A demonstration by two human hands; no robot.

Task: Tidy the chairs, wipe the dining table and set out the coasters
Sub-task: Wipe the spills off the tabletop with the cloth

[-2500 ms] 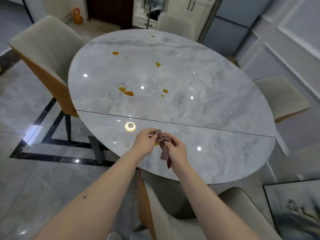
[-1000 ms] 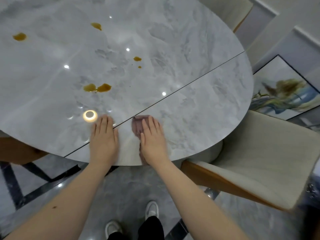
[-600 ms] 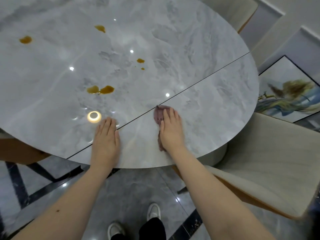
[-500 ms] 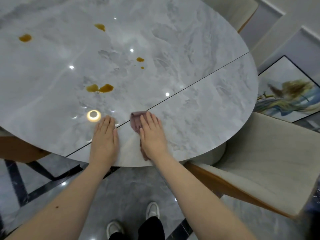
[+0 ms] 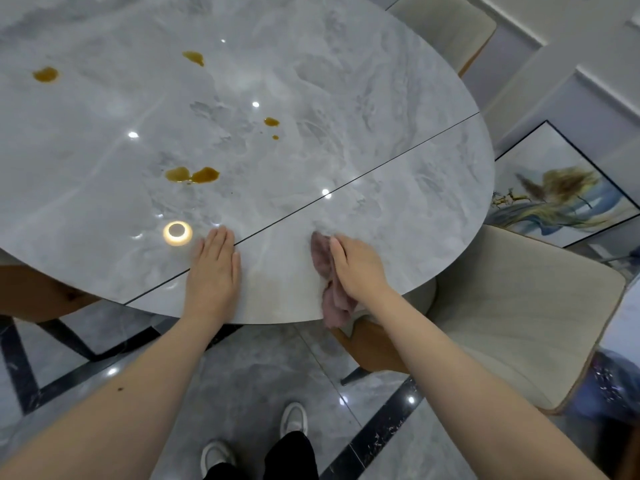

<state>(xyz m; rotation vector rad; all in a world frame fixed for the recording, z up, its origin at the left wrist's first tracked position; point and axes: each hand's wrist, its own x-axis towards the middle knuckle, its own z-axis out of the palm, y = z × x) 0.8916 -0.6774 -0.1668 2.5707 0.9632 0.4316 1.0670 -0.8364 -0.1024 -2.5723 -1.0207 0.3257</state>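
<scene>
Here the cloth (image 5: 327,271) is a small, crumpled, dusty-pink rag. It lies long, from the table's middle toward the near edge, and its tail hangs over that edge. The right hand (image 5: 358,268) presses it flat on the grey marble table (image 5: 398,168) with straight fingers. The left hand (image 5: 214,271) rests flat, holding nothing. Brown spills (image 5: 192,174) sit farther in.

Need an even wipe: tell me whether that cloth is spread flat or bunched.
Bunched. The cloth lies crumpled in folds under the right hand, one end trailing over the table edge.
</scene>
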